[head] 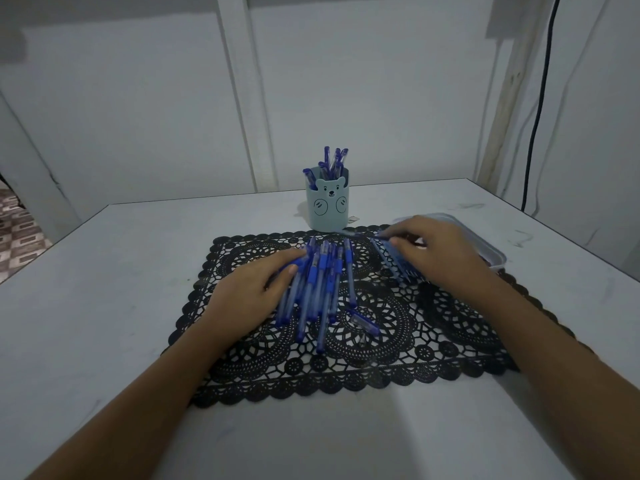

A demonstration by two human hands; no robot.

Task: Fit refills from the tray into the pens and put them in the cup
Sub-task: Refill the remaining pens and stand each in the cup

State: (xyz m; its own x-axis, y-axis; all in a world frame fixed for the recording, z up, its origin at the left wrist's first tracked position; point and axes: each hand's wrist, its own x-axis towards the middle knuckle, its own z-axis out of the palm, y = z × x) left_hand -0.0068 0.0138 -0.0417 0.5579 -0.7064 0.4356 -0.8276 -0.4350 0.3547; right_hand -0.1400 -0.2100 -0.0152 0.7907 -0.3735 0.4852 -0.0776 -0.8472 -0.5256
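Cup [327,206]: pale teal, smooth and cylindrical, with a bear face and paws drawn on the front; it stands upright at centre frame, just behind the far edge of the placemat.
Cup contents: capped pens [333,161], blue, standing on end and leaning against each other.
Tray [497,259]: clear plastic with rounded corners, right of centre; mostly hidden by the right hand, so its contents are not visible.
Refills [398,266]: thin blue sticks fanned out at the tray's left side, under the right hand.
Pen pile [322,282]: translucent barrels with blue grips, lying roughly parallel at the middle of the placemat.
Loose cap [362,321]: blue, just below the pile.
Placemat [381,358]: black openwork lace with a scalloped edge.
Table [104,271]: white and matte.
Left hand [256,292]: fingers straight, resting on the pile.
Right hand [440,251]: fingertips bent onto the refills; I cannot tell whether it is gripping them.
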